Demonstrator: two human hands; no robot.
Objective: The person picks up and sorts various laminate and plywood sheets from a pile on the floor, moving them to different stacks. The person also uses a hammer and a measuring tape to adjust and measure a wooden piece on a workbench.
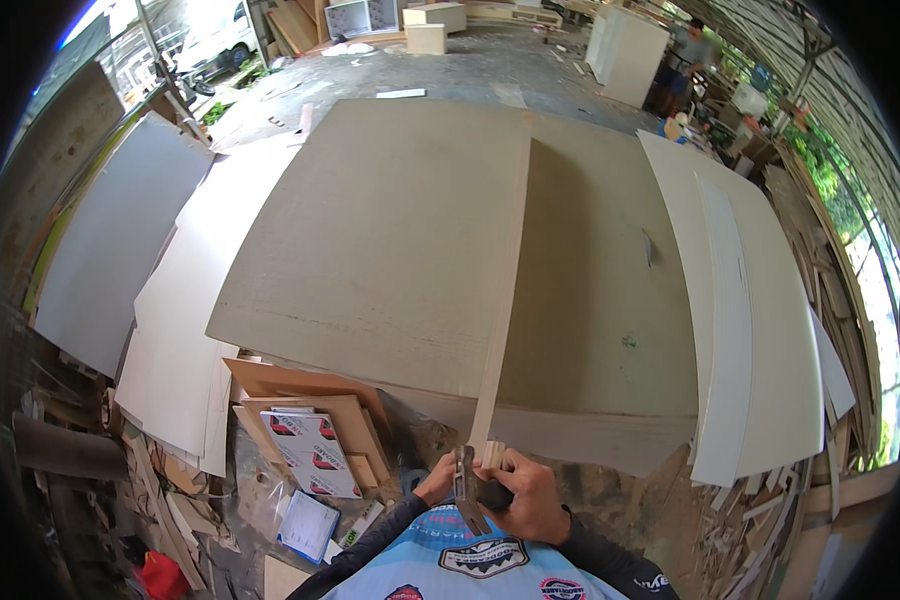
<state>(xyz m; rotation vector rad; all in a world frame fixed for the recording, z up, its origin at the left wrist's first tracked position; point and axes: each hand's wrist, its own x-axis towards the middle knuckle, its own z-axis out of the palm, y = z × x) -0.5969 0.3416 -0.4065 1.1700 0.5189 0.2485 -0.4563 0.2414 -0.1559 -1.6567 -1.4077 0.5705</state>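
Close to my body, my right hand [532,500] is closed round a claw hammer [466,488], whose metal head points down toward my shirt. A short pale wooden piece [493,456] sticks up beside the thumb of that hand; whether it belongs to the hammer I cannot tell. My left hand [434,482] is closed just left of the hammer head, which partly hides its fingers and what they hold. A long narrow wooden strip [502,350] runs from the far edge of the big grey-brown panel [380,240] to just above the hammer.
White sheets [185,300] lie on the left, and more white boards [760,300] on the right. Brown boards and a printed box [313,455] lean below the panel, near a clipboard [308,525]. Wood offcuts [750,530] litter the right floor. A person [682,65] stands far right.
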